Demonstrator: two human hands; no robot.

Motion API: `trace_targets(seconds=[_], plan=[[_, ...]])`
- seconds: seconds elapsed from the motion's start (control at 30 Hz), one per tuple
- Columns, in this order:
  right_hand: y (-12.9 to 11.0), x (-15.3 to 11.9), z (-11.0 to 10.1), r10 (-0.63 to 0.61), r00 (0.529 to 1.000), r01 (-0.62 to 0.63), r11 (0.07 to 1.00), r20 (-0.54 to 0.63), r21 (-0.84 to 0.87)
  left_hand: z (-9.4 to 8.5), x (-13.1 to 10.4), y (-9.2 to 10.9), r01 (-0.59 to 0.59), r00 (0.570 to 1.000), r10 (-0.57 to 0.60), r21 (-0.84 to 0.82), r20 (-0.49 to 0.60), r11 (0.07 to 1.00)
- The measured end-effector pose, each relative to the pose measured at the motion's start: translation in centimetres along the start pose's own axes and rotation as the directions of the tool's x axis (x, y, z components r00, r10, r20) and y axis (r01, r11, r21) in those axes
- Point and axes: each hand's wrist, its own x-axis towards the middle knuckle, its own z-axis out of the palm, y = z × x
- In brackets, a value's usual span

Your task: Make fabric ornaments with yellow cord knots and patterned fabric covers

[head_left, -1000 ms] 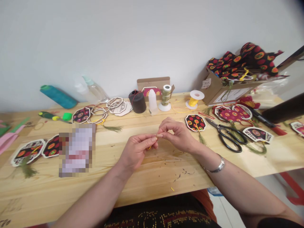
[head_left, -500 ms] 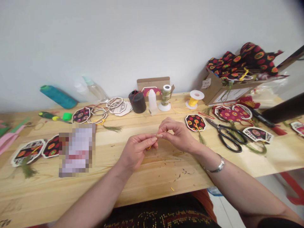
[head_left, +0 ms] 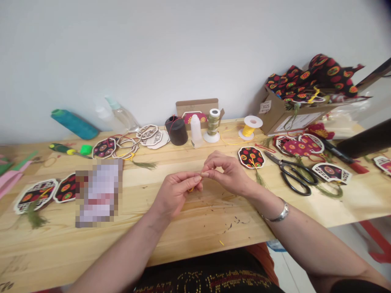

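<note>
Above the middle of the table, my left hand (head_left: 179,191) pinches with thumb and forefinger. A short bit of yellow cord (head_left: 191,189) shows beneath its fingers. My right hand (head_left: 224,173), a silver bangle on its wrist, is closed in a pinch too, its fingertips touching those of the left. Whatever lies between the right fingertips is too small and covered to make out. To the right of the hands lies a black and red patterned pendant (head_left: 251,157) with a yellow cord and green tassel. Black-handled scissors (head_left: 293,173) rest beside it.
Along the wall stand a black thread spool (head_left: 177,131), a white bottle (head_left: 196,130), a green thread spool (head_left: 213,126) and a yellow cord spool (head_left: 251,127). A cardboard box (head_left: 281,114) holds patterned fabric. More pendants (head_left: 36,196) and a screwdriver (head_left: 62,149) lie left.
</note>
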Motion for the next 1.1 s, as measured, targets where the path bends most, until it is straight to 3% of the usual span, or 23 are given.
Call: trace_targets(seconds=[0.47,0.73,0.97,1.1], plan=[[-0.22,-0.13,0.16,0.066,0.998,-0.065,0.995,-0.019,0.073,0.10,0.00,0.20,0.009,1.000,-0.009,-0.019,0.003,1.000],[-0.48,0.12,-0.27,0.179,0.977,-0.161,0.976,-0.118,0.149,0.07,0.01,0.14,0.003,1.000,-0.003,-0.004,-0.018,1.000],[-0.58,0.36,-0.62,0.255,0.966,-0.256,0.951,0.027,0.175,0.24,0.02,0.21,0.005,1.000,-0.005,-0.016,-0.020,1.000],[-0.62,0.38,-0.71,0.327,0.944,-0.328,0.924,0.042,0.198,0.20,-0.02,0.29,-0.003,1.000,0.003,-0.009,-0.020,1.000]])
